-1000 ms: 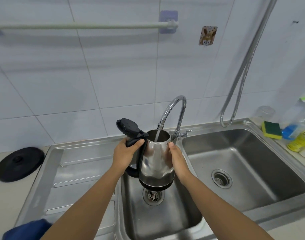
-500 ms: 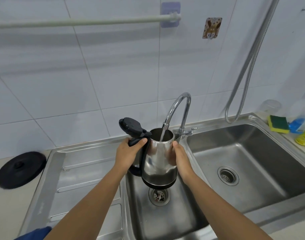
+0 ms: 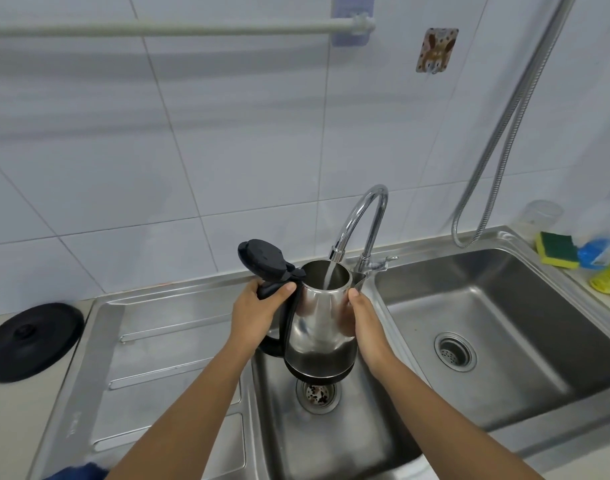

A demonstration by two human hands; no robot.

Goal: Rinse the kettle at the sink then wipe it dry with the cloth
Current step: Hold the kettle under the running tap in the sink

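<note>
Item 1, kettle (image 3: 319, 327): steel body, black base, black lid (image 3: 263, 259) flipped open and back to the left. I see it upright and lifted over the left basin (image 3: 383, 427), directly above the drain (image 3: 318, 393), not touching the basin floor.

Item 2, left hand (image 3: 256, 315): I read it as wrapped closed around the kettle's black handle (image 3: 272, 291), thumb laid over the top of the handle just under the lid hinge.

Item 3, right hand (image 3: 364, 329): palm and fingers pressed flat on the kettle's right wall, thumb tip near the rim. It cups the body rather than closing round it; the fingers on the far side are hidden from me.

Item 4, tap (image 3: 360, 220): chrome gooseneck between the two basins, spout over the kettle mouth. A thin stream of water (image 3: 328, 277) falls into the opening.

Item 5, right basin (image 3: 538, 271): steel, its own strainer (image 3: 455, 351) in the floor.

Item 6, drainboard (image 3: 151, 358): ribbed steel, left of the kettle.

Item 7, black disc (image 3: 31, 341): lies on the counter, far left, well apart from the kettle.

Item 8, cloth (image 3: 78, 471): blue, only a corner visible at the bottom edge, left of my left forearm.

Item 9, sponge (image 3: 556, 247): green and yellow, on the ledge at right, beside blurred bottles.

Item 10, hose (image 3: 497, 150): metal, hanging in a loop down the tiled wall.

Item 11, rail (image 3: 175, 29): white, across the wall at top.
</note>
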